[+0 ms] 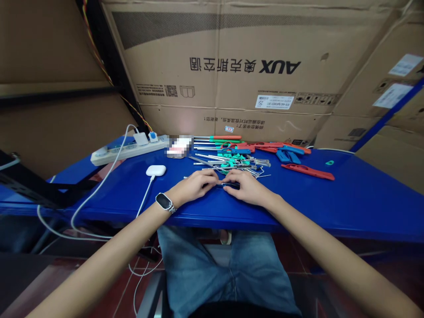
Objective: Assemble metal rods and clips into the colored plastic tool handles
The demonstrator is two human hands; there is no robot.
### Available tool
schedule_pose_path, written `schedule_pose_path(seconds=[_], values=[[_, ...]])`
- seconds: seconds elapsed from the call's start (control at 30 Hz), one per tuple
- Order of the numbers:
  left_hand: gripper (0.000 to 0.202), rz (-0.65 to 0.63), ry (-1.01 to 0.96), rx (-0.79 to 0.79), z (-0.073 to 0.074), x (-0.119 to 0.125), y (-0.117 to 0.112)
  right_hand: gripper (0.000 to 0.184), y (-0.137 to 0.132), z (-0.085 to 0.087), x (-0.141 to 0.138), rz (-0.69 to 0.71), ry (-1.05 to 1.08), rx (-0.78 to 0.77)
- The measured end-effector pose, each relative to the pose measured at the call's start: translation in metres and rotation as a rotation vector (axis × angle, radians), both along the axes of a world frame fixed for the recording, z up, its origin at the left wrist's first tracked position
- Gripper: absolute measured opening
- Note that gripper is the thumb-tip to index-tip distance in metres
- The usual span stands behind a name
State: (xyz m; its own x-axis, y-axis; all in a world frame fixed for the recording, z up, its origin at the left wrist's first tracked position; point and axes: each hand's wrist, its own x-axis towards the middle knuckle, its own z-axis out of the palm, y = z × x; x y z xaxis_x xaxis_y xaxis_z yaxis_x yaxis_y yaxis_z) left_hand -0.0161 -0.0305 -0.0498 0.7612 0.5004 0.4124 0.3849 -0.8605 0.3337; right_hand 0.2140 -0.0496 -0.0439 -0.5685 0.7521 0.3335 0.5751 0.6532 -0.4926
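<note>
My left hand (pixel 201 183) and my right hand (pixel 244 186) meet just above the front part of the blue table. A small dark, shiny piece (pixel 233 185) lies between the fingers of my right hand, which are closed on it. The fingertips of my left hand are pinched together at its left end; what they grip is too small to make out. Just beyond my hands is a pile of metal rods (pixel 202 155), small green plastic parts (pixel 232 162) and clear-handled tools (pixel 261 162). Part of the pile is hidden behind my fingers.
Red plastic handles (pixel 308 172) and blue ones (pixel 288 155) lie to the right. Leftward are a white charging case (pixel 156 170) on a cable and a power strip (pixel 115 152). A large cardboard box (pixel 232 88) stands along the back of the blue table (pixel 347 203).
</note>
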Motion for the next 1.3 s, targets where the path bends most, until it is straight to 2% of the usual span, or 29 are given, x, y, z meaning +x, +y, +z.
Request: schedule_pose_path(seconds=[0.27, 0.73, 0.87, 1.0, 1.17, 1.3], values=[[0.031, 0.026, 0.039, 0.036, -0.006, 0.0, 0.001, 0.015, 0.002, -0.003, -0.002, -0.019, 0.049, -0.015], [0.02, 0.031, 0.099, 0.119, 0.003, 0.004, -0.004, 0.015, 0.002, -0.006, -0.004, -0.043, 0.047, 0.009], [0.024, 0.032, 0.103, 0.113, 0.003, 0.007, -0.004, 0.02, -0.007, 0.0, -0.001, -0.051, -0.016, 0.121], [0.025, 0.011, 0.096, 0.112, 0.002, 0.009, -0.002, 0.026, -0.022, 0.003, 0.009, -0.042, -0.222, 0.298], [0.027, 0.003, 0.1, 0.148, 0.001, 0.008, -0.001, 0.035, -0.03, 0.0, 0.025, -0.059, -0.281, 0.287], [0.026, 0.001, 0.1, 0.169, 0.002, 0.008, -0.001, 0.028, -0.025, 0.001, 0.03, -0.077, -0.251, 0.262]])
